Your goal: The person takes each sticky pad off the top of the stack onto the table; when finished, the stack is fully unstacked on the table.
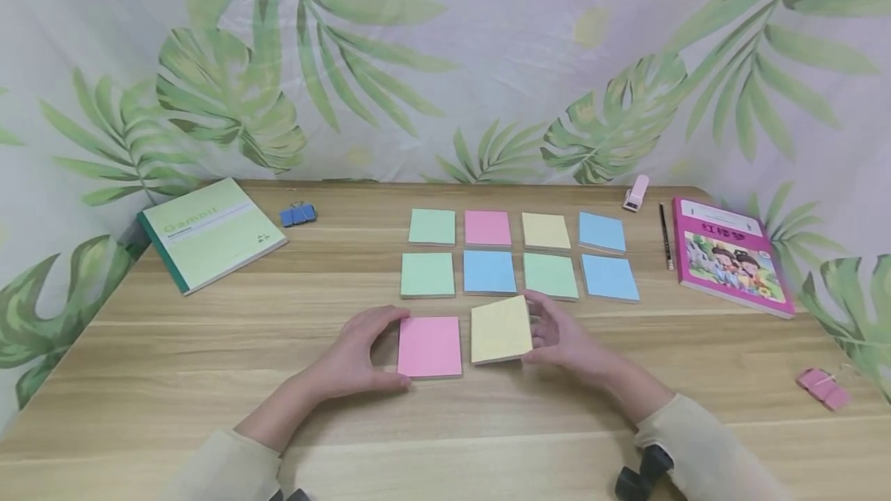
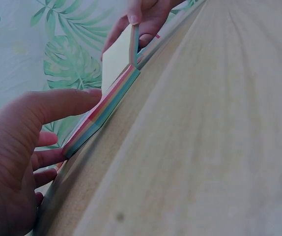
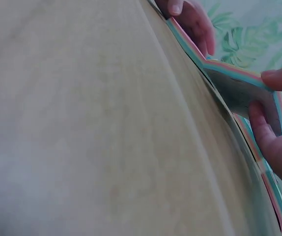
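Near the middle of the table lies a pink-topped sticky note pad (image 1: 429,347). My left hand (image 1: 351,356) grips it by its left side, thumb at the near corner and fingers at the far corner. Beside it, my right hand (image 1: 565,340) holds a yellow-topped sticky note pad (image 1: 500,329) by its right edge. That pad is tilted, its right side raised, and its grey underside (image 3: 237,92) shows in the right wrist view. Layered coloured edges (image 2: 104,109) of the pink-topped pad face the left wrist camera.
Two rows of sticky note pads, with a blue one (image 1: 489,272) among them, lie beyond my hands. On the left are a green notebook (image 1: 219,234) and blue binder clip (image 1: 298,214). Rightward lie a pink stapler (image 1: 636,193), pencil (image 1: 665,236), pink book (image 1: 731,257) and pink clip (image 1: 824,388).
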### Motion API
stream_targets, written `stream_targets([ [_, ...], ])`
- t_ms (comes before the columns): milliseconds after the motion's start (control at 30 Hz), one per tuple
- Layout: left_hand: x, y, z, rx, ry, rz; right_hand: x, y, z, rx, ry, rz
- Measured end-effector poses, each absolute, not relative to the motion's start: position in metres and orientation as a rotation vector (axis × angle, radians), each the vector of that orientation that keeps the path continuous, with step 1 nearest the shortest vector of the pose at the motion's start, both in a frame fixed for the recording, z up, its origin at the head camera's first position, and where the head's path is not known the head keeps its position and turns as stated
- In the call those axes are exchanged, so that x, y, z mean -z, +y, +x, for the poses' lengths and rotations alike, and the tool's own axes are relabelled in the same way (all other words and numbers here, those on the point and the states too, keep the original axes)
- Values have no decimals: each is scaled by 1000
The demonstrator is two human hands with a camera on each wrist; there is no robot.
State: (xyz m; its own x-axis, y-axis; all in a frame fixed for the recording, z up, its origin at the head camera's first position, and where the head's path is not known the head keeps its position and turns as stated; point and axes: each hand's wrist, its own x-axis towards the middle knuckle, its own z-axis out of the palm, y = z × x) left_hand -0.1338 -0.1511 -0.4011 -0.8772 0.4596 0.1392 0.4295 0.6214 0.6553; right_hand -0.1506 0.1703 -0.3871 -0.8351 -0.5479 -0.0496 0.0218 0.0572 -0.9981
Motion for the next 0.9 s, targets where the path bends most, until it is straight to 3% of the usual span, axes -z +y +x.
stream_targets([
  [633, 398, -160, -126, -1228, 2726, 657, 380, 208, -145, 1590, 2068, -533],
  [900, 362, -180, -140, -1214, 2743, 537, 336, 230, -153, 1175, 2338, -774],
])
